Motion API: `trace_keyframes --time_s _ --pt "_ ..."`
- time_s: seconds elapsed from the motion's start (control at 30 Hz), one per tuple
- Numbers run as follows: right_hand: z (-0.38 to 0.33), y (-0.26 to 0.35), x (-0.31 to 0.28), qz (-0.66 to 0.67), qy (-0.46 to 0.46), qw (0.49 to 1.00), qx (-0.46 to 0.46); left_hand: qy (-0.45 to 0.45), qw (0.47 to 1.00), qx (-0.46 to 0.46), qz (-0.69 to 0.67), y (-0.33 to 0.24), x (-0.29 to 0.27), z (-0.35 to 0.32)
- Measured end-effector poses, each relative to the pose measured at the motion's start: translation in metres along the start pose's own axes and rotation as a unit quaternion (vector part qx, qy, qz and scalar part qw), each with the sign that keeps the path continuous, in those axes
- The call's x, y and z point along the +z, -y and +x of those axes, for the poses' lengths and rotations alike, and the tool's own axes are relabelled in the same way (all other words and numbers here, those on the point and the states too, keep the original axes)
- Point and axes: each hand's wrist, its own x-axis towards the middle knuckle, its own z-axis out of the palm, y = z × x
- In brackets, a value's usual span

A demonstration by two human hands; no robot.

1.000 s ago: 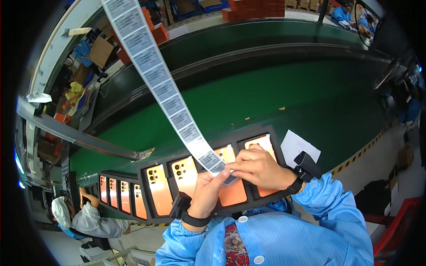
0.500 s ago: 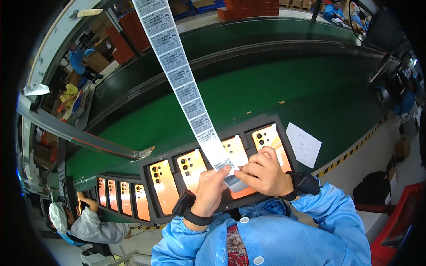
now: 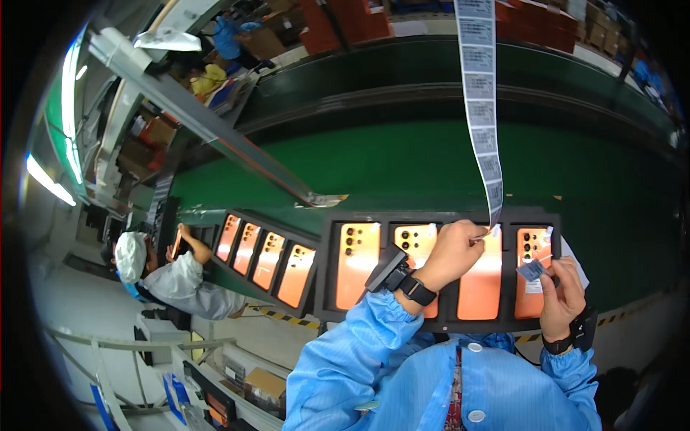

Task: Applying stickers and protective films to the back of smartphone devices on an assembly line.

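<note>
1. The peeled label (image 3: 532,270) sits pinched between thumb and fingertips of the right hand (image 3: 563,291), held just above the rightmost orange phone back (image 3: 533,269) in the black tray (image 3: 327,266). Fingers are closed tight on it; the sticker looks small and slightly curled.
2. The left hand (image 3: 454,251) pinches the bottom end of the long label strip (image 3: 480,108), fingers closed on it right over the tray's top edge, at about 9 o'clock from the right hand.
3. Risk, I reckon: that curled label could fold onto itself or stick to a fingertip, so it'd land crooked on the phone.
4. The strip hangs from way up at 12 o'clock; a tug from the left hand could tear it or yank it sideways across the phones.
5. The left forearm lies over the second phone (image 3: 415,248), so a sleeve could smudge it.
6. Hard to see: the strip's top runs out of frame, and the label's sticky side can't be made out. The third phone (image 3: 483,287) is half hidden by the left wrist.
7. At 9 o'clock, a co-worker (image 3: 169,276) handles a second tray (image 3: 262,251) on the green conveyor (image 3: 402,165).
</note>
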Motion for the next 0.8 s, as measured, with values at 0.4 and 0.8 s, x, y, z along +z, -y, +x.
trace_keyframes --time_s 0.4,0.8 --pt "0.005 -0.012 -0.018 -0.007 -0.023 0.999 0.036 0.02 0.917 0.049 0.396 0.002 0.016 0.014" --pt "-0.003 -0.028 -0.018 0.014 -0.049 0.995 0.089 0.057 0.882 0.063 0.464 -0.013 0.028 0.017"
